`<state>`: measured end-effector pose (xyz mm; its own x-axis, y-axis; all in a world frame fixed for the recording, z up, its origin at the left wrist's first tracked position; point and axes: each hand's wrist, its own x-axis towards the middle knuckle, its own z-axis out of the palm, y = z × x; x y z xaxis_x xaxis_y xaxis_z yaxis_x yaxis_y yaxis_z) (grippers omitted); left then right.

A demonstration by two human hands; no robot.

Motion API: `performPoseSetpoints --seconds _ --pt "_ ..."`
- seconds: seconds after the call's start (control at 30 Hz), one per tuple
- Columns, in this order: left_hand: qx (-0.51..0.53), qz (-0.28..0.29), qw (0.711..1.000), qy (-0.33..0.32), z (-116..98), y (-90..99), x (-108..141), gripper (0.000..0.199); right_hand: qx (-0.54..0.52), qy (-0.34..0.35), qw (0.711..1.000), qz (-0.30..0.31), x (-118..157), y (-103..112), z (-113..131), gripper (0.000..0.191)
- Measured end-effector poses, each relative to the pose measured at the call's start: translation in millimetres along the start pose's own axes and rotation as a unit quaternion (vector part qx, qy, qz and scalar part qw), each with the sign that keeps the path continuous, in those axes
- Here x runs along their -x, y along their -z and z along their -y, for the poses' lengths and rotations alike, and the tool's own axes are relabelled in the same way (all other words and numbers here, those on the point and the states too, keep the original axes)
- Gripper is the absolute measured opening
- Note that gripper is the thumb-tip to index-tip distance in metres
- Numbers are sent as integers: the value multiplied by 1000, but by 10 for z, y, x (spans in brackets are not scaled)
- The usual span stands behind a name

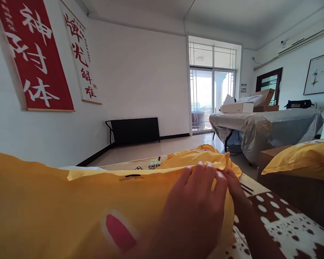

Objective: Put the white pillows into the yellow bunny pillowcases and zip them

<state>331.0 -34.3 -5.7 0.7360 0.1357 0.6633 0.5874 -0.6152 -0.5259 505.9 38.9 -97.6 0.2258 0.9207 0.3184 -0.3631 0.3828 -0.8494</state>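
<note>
A yellow pillowcase [56,205] with a pink patch and a small black line stands up close in front of me, filling the lower left. My left hand [197,201] is closed over its top edge near the right corner, fingers bent to the far side. At that same corner, my right hand [236,185] pinches the cloth; its thumb and some fingers are partly hidden. Whether a pillow is inside cannot be made out. Behind the edge lies more bunched yellow cloth [189,158].
Under the pillowcase spreads a brown-and-cream patterned blanket [294,225]. To the right, another yellow pillow [307,160] rests on a brown surface. Farther back are a plastic-covered table [259,126] with boxes [237,107], and a black folded panel [135,130] against the wall.
</note>
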Motion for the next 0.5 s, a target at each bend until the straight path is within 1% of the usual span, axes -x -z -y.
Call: performPoseSetpoints --seconds 0.03,0.07,0.13,0.2,0.23,0.27,0.3,0.37,0.43,0.5 --pt "-1 26 999 36 9 -59 -175 29 -5 1 1000 -19 27 11 45 33" --pt "3 68 995 75 43 -110 -316 31 -17 0 999 -38 53 16 88 36" --pt "37 167 975 145 152 -184 -488 38 -35 3 998 -58 85 16 155 41" --pt "99 261 944 178 260 -237 -540 48 -27 1 999 -45 81 25 187 44" --pt "131 296 929 182 299 -262 -538 51 -20 -2 999 -34 66 37 192 44" --pt "158 318 917 181 324 -287 -528 52 -13 -8 1000 -20 45 56 192 43" --pt "177 328 911 177 337 -313 -517 51 -9 -16 1000 -6 23 78 189 42" --pt "202 327 907 171 333 -366 -507 46 -6 -31 999 18 -18 130 185 41" --pt "216 311 909 174 309 -411 -516 41 8 -50 997 52 -39 177 182 40" --pt "219 279 916 187 281 -438 -532 41 23 -74 993 94 -36 203 172 37"
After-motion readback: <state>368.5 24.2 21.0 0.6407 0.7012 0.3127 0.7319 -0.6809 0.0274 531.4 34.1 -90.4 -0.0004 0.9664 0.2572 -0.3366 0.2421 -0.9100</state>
